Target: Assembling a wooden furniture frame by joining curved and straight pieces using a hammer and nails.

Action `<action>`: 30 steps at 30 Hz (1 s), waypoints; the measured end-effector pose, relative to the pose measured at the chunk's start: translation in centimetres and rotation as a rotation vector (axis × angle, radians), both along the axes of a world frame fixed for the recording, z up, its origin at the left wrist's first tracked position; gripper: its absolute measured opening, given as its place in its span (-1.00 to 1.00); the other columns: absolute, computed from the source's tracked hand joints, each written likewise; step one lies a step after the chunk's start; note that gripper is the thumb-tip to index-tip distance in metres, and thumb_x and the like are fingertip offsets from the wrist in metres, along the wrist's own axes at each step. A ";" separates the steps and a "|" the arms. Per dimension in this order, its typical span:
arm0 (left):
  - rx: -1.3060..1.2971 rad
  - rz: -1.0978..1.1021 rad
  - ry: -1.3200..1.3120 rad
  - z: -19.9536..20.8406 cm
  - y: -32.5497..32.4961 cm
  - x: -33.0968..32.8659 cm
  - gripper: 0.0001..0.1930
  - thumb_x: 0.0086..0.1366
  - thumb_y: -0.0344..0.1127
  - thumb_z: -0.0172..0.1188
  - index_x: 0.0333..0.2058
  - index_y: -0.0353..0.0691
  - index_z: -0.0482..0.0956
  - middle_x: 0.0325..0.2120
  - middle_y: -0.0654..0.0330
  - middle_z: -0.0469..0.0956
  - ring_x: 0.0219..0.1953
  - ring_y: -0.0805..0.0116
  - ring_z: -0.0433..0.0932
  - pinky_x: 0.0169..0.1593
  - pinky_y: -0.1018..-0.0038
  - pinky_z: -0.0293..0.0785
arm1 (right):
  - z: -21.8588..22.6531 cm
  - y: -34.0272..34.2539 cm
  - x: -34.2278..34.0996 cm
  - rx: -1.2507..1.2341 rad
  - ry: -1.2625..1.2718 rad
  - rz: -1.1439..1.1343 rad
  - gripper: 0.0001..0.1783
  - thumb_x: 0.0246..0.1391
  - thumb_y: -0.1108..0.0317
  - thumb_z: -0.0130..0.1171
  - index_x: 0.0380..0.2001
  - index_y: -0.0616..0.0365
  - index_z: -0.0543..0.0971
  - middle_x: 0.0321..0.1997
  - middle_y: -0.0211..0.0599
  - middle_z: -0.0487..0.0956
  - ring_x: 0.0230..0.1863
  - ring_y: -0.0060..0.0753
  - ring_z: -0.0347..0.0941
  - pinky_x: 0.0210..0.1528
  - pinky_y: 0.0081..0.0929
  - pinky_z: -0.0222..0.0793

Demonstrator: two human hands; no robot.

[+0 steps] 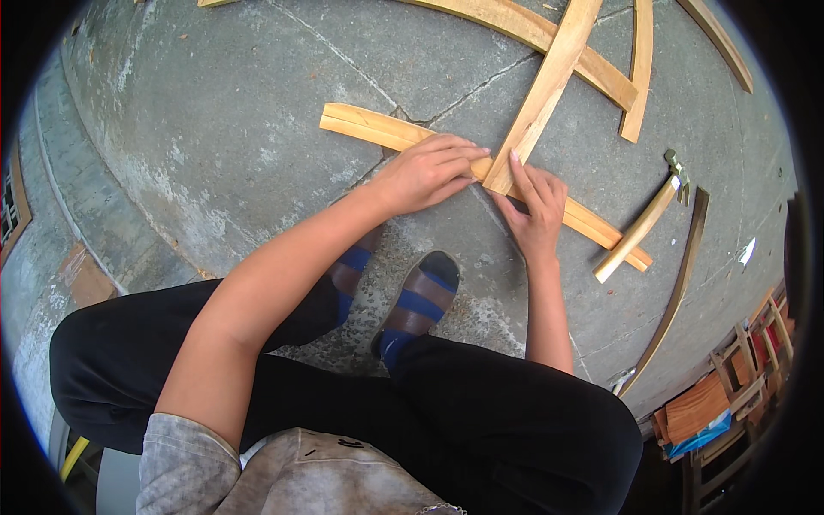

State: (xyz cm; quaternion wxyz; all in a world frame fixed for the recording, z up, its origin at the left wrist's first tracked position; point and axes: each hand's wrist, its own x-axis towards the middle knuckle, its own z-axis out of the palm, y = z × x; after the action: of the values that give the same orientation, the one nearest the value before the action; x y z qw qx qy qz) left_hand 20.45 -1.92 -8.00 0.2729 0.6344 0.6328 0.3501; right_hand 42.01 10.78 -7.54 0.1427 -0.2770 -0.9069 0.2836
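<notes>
A wooden strip (369,126) lies crosswise on the ground before my feet. The end of a long wooden plank (545,99) rests over its middle, and the plank runs away to the far right. My left hand (436,174) is closed over the strip just left of the crossing, its fingertips close to the plank's end. On the other side, my right hand (536,204) grips the plank's end, with a finger along its edge and the thumb low near the strip. A claw hammer (644,221) lies with its wooden handle across the strip's right end.
Under the plank's far part crosses another wooden board (506,21), near a shorter strip (637,69). A thin dark strip (682,279) lies right of the hammer. Stacked wooden frames (742,369) stand at the lower right. My sandalled foot (421,296) is close below the strip.
</notes>
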 end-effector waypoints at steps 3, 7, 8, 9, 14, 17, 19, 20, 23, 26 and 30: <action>-0.005 0.004 -0.015 0.0 0.0 0.0 -0.65 0.24 -0.39 0.37 0.00 -0.33 0.64 0.19 0.23 0.60 0.17 0.15 0.57 0.25 0.22 0.52 | 0.1 0.0 -0.1 -0.014 -0.007 -0.002 -0.13 -0.25 0.22 0.60 0.27 -0.08 0.62 -0.04 -0.44 0.65 -0.08 -0.29 0.51 0.10 -0.29 0.32; 0.004 -0.002 -0.007 0.0 0.1 0.0 -0.66 0.24 -0.39 0.37 -0.02 -0.33 0.65 0.19 0.22 0.60 0.16 0.14 0.58 0.24 0.22 0.53 | 0.2 0.1 0.0 -0.026 -0.014 0.001 -0.13 -0.25 0.23 0.60 0.28 -0.08 0.62 -0.03 -0.45 0.65 -0.06 -0.30 0.51 0.11 -0.29 0.31; 0.003 0.001 -0.008 0.0 0.1 0.0 -0.67 0.24 -0.39 0.38 -0.03 -0.33 0.65 0.19 0.22 0.60 0.16 0.14 0.58 0.24 0.22 0.53 | 0.2 0.2 0.0 -0.026 -0.017 0.003 -0.14 -0.25 0.24 0.60 0.27 -0.08 0.62 -0.03 -0.45 0.65 -0.06 -0.30 0.51 0.11 -0.29 0.31; 0.002 0.004 -0.009 0.0 0.2 0.1 -0.67 0.24 -0.39 0.38 -0.03 -0.33 0.65 0.18 0.22 0.61 0.16 0.14 0.58 0.25 0.21 0.53 | 0.2 0.2 0.1 -0.026 -0.019 0.004 -0.14 -0.24 0.25 0.60 0.27 -0.08 0.62 -0.04 -0.46 0.65 -0.05 -0.30 0.51 0.11 -0.28 0.31; -0.009 -0.002 -0.002 0.1 0.2 0.0 -0.68 0.23 -0.38 0.39 -0.05 -0.32 0.65 0.19 0.22 0.60 0.16 0.15 0.58 0.24 0.21 0.53 | 0.6 0.0 -0.5 -0.043 0.000 -0.024 -0.15 -0.23 0.28 0.61 0.27 -0.15 0.63 0.21 -0.35 0.58 -0.03 -0.31 0.53 0.12 -0.29 0.33; -0.048 -0.015 0.003 0.4 0.4 -0.1 -0.71 0.23 -0.36 0.38 -0.08 -0.29 0.66 0.22 0.23 0.58 0.17 0.15 0.57 0.24 0.20 0.52 | 0.4 0.0 -0.4 -0.053 0.011 -0.049 -0.15 -0.23 0.28 0.61 0.27 -0.21 0.62 0.42 -0.26 0.46 -0.01 -0.32 0.55 0.12 -0.30 0.34; -0.073 -0.029 -0.003 0.5 0.5 -0.2 -0.72 0.23 -0.35 0.38 -0.09 -0.28 0.66 0.24 0.24 0.57 0.18 0.15 0.56 0.24 0.19 0.51 | 0.2 0.1 -0.1 -0.040 -0.004 -0.040 -0.14 -0.23 0.28 0.61 0.28 -0.24 0.62 0.51 -0.21 0.38 0.00 -0.32 0.56 0.13 -0.30 0.35; -0.080 -0.056 -0.005 0.5 0.6 -0.3 -0.72 0.23 -0.34 0.38 -0.09 -0.27 0.66 0.27 0.26 0.55 0.20 0.14 0.55 0.24 0.18 0.50 | 0.1 0.3 0.1 -0.034 -0.017 -0.021 -0.14 -0.22 0.28 0.61 0.28 -0.24 0.61 0.54 -0.21 0.35 0.01 -0.32 0.56 0.13 -0.30 0.35; -0.083 -0.097 0.006 0.5 0.7 -0.4 -0.71 0.23 -0.34 0.37 -0.08 -0.26 0.66 0.31 0.27 0.52 0.22 0.14 0.53 0.25 0.17 0.48 | 0.0 0.4 0.3 -0.034 -0.029 -0.005 -0.13 -0.22 0.27 0.61 0.29 -0.25 0.60 0.56 -0.22 0.33 0.03 -0.32 0.56 0.14 -0.30 0.34; -0.084 -0.109 0.028 0.7 0.6 -0.6 -0.70 0.23 -0.35 0.37 -0.06 -0.26 0.65 0.32 0.28 0.50 0.23 0.14 0.52 0.26 0.17 0.47 | 0.0 0.3 0.1 -0.052 -0.026 -0.008 -0.12 -0.22 0.26 0.61 0.30 -0.27 0.60 0.56 -0.25 0.33 0.05 -0.31 0.55 0.16 -0.30 0.34; -0.073 -0.096 0.015 0.6 0.8 -0.2 -0.69 0.23 -0.35 0.37 -0.06 -0.28 0.65 0.32 0.28 0.50 0.23 0.14 0.52 0.26 0.16 0.46 | 0.1 0.5 0.4 -0.066 -0.038 -0.008 -0.10 -0.24 0.25 0.61 0.30 -0.31 0.59 0.57 -0.26 0.33 0.07 -0.29 0.55 0.18 -0.29 0.34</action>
State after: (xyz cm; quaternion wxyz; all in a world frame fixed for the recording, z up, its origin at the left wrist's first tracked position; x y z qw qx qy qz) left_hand 20.21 -1.11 -7.43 0.3076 0.6561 0.6162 0.3086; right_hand 42.46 11.25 -7.39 0.1173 -0.2904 -0.8985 0.3076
